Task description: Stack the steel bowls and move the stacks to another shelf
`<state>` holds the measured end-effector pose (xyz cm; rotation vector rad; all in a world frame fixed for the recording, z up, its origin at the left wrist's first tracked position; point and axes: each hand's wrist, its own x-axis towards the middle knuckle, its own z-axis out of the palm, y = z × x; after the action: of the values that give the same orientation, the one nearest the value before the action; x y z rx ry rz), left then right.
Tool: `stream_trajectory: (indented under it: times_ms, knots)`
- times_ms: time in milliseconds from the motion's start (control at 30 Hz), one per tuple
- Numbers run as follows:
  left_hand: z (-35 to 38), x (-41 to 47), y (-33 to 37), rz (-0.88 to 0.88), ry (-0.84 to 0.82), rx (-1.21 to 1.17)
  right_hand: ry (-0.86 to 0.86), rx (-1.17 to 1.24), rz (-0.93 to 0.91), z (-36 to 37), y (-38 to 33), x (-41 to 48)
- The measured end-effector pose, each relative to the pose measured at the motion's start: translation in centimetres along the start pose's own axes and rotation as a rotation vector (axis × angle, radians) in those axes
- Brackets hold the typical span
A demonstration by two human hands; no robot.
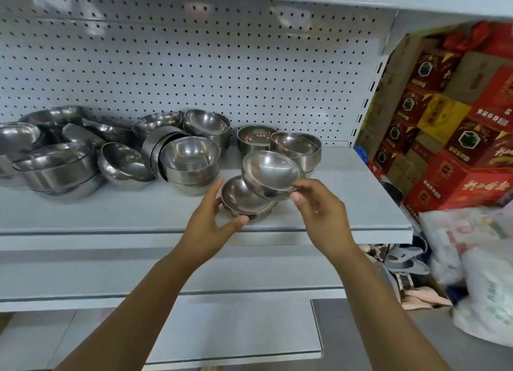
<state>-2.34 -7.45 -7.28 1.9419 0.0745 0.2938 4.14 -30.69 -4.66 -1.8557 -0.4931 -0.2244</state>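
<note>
Many steel bowls lie jumbled on a grey shelf (347, 204). My right hand (316, 207) pinches the rim of one small steel bowl (270, 173), tilted and held just above a second small bowl (243, 198). My left hand (213, 218) grips that lower bowl by its near side, thumb under its foot, near the shelf's front. Behind them stand a short stack of bowls (297, 148) and a single bowl (254, 139). A tilted stack (188, 159) and a loose pile of bowls (58, 159) fill the shelf's left part.
A white pegboard (194, 65) backs the shelf. Lower grey shelves (166, 273) jut out below my arms. Red and yellow cartons (449, 137) are piled at the right, with white plastic bags (477, 273) and clutter on the floor beneath them.
</note>
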Motion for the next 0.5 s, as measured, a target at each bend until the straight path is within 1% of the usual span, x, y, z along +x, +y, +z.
stream_trajectory:
  times_ms: [67, 300, 500]
  knots:
    - [-0.5, 0.6, -0.1, -0.028, 0.009, -0.014, -0.038, 0.005, 0.014, 1.0, 0.0, 0.4]
    - [-1.3, 1.1, -1.3, -0.018, 0.102, -0.084, -0.122, -0.045, 0.06, 2.8, 0.7, 0.4]
    - [-1.1, 1.4, -1.8, 0.029, 0.099, -0.064, -0.138, -0.086, 0.069, 2.9, 1.0, 0.4]
